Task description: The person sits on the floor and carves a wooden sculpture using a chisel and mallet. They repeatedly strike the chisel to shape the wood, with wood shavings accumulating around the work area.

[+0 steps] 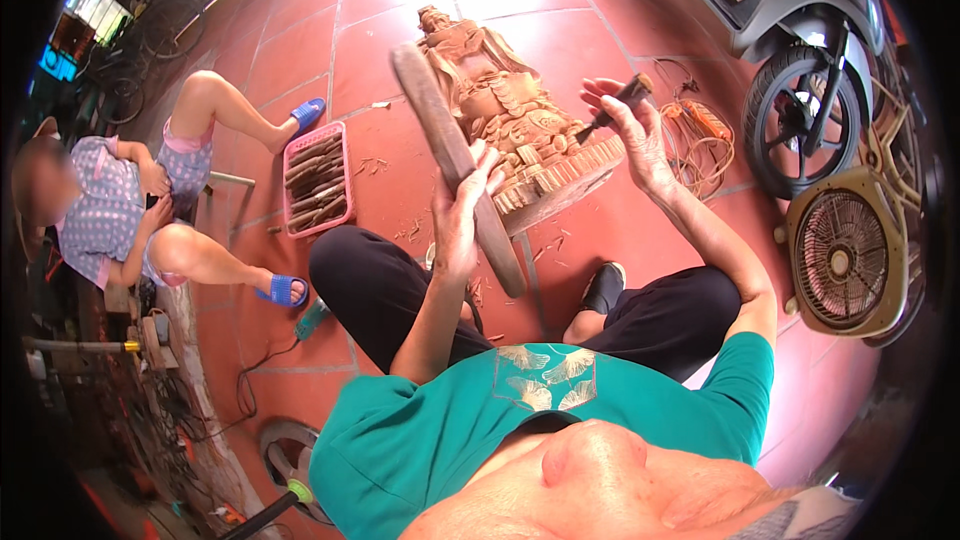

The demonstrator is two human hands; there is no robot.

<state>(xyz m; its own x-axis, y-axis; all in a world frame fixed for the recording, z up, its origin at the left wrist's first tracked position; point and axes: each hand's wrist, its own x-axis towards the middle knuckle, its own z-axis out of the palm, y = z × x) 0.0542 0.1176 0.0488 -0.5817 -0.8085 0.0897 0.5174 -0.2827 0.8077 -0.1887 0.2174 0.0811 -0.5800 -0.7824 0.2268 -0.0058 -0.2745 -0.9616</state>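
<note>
A carved wooden statue (pixel 500 90) lies on the floor in front of me, its ornate base towards me. My left hand (pixel 460 215) is closed around a long, flat wooden club (pixel 430 105), which slants across beside the statue and is raised above the floor. My right hand (pixel 643 145) grips a chisel (pixel 630 95) between thumb and fingers, some fingers loosely raised. The chisel's dark blade points down to the left, its tip at the carving near the base; whether it touches the wood I cannot tell.
A pink basket (pixel 350 175) of chisels stands at the left, near a seated person in blue sandals. Wood shavings litter the red tiles. To the right are an orange power strip (pixel 710 122) with cords, a motorbike wheel (pixel 808 120) and a box fan (pixel 850 250).
</note>
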